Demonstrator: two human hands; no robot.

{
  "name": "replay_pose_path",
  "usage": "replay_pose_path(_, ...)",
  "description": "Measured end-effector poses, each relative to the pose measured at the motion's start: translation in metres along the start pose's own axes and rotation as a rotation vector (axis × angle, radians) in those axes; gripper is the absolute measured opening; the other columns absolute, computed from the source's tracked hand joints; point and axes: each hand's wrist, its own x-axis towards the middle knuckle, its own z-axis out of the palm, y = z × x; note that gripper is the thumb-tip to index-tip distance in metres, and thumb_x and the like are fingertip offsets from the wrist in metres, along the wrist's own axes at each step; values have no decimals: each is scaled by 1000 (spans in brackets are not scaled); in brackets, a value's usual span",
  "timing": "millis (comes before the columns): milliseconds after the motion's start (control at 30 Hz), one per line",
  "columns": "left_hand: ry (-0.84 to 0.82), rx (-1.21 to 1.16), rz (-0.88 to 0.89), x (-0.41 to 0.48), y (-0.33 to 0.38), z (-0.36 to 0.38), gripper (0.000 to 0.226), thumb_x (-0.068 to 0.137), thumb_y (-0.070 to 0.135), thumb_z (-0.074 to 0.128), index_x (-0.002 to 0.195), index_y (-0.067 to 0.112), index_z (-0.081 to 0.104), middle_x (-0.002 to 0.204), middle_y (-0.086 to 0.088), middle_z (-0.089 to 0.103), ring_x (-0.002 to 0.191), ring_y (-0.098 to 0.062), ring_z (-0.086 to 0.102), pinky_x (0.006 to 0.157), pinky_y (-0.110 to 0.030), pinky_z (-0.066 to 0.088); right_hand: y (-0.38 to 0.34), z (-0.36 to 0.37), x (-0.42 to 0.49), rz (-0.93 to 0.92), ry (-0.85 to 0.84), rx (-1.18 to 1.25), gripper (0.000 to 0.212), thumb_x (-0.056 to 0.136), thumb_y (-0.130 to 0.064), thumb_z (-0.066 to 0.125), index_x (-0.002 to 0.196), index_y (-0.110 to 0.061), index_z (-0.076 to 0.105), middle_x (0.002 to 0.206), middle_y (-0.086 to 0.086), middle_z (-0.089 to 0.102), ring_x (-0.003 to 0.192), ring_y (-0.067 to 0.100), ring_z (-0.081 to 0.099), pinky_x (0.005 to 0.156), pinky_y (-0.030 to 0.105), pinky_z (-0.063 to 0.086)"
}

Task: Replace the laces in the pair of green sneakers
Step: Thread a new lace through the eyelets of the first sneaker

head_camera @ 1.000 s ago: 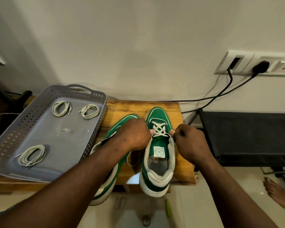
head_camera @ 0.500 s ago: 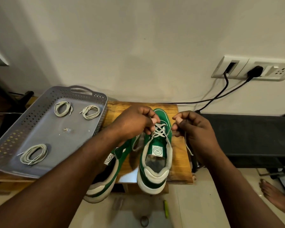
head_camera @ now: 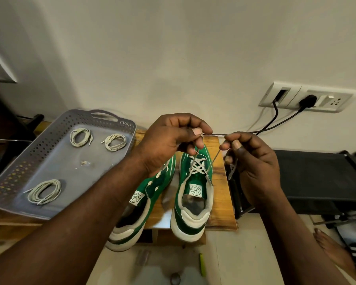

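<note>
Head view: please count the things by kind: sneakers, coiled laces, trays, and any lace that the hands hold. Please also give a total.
Green sneakers: 2
Coiled laces in the tray: 3
Grey tray: 1
Lace pinched by left hand and right hand: 1
Total: 7

Soft, dim, warm indoor light. A faint broad shadow lies on the wall point(head_camera: 173, 48) above the right green sneaker point(head_camera: 195, 182); left of it the grey tray point(head_camera: 119, 122) is motion-blurred. Wide-angle bending bows the socket plate point(head_camera: 308, 97) to its upper right.
</note>
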Motion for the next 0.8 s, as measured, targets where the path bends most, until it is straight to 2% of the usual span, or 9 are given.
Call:
replay_pose_path(200, -34, -108, 114, -4, 12, 4, 23, 97, 9, 54, 104, 5, 75, 77, -9, 68, 61, -18, 58, 70, -38, 51, -17, 10, 0, -116, 20, 39, 21, 101, -13, 53, 114, -5, 68, 97, 7, 74, 82, 18, 61, 72, 27, 53)
replay_pose_path(300, 24, 0, 53, -6, 14, 5, 24, 102, 2, 53, 100, 6, 76, 71, -5, 68, 60, -18, 57, 63, -33, 51, -16, 8, -2, -67, 14, 97, 26, 104, -11, 44, 114, -4, 68, 102, 11, 74, 81, 22, 61, 74, 29, 54)
replay_pose_path(400, 57, 639, -121, -4, 8, -1, 24, 100, 9, 57, 93, 17, 79, 66, 14, 69, 63, -5, 62, 68, -28, 51, -8, 1, -5, 64, 42, 83, 34, 102, 2, 38, 112, -4, 70, 104, 14, 76, 85, 23, 67, 75, 29, 57)
replay_pose_path(500, -49, 1192, -331, -5, -5, -6, 16, 94, 25, 65, 99, 30, 79, 108, 9, 73, 98, -13, 65, 92, -38, 56, 4, -8, -5, 131, 47, -109, 30, 98, 13, 49, 114, -2, 71, 106, 13, 79, 90, 20, 74, 76, 28, 61)
replay_pose_path(567, -41, 1387, -344, -8, -12, -2, 16, 94, 32, 68, 106, 36, 77, 129, 5, 60, 123, -22, 52, 106, -47, 46, 9, -14, -4, 154, 32, -187, 21, 95, -1, 64, 115, -2, 72, 108, 13, 79, 98, 24, 75, 80, 31, 62)
replay_pose_path(600, -4, 1407, -295, -9, -14, 2, 15, 95, 36, 68, 108, 37, 76, 133, 5, 56, 129, -24, 45, 109, -49, 41, 11, -15, -4, 155, 29, -242, 22, 92, -11, 69, 113, -4, 74, 107, 11, 79, 99, 24, 75, 81, 32, 63)
replay_pose_path(667, 63, 1249, -182, -9, -14, 12, 16, 97, 45, 68, 108, 36, 76, 133, 8, 59, 128, -20, 46, 108, -47, 42, 14, -14, -3, 140, 34, -397, 15, 92, -17, 71, 104, -13, 78, 98, 3, 80, 87, 18, 75, 75, 27, 60)
replay_pose_path(733, 34, 893, -209, -7, -13, 19, 26, 96, 56, 66, 103, 34, 77, 120, 10, 71, 114, -12, 61, 100, -43, 52, 17, -11, -4, 77, 24, -585, 11, 94, -16, 72, 97, -24, 79, 87, -10, 79, 76, 7, 72, 69, 19, 57)
replay_pose_path(800, -22, 569, -306, -7, -14, 25, 32, 91, 64, 68, 101, 34, 74, 107, 12, 75, 103, -9, 69, 96, -44, 57, 20, -9, -7, 18, -2, -737, 8, 92, -26, 74, 96, -33, 77, 81, -17, 76, 77, 3, 72, 69, 20, 57)
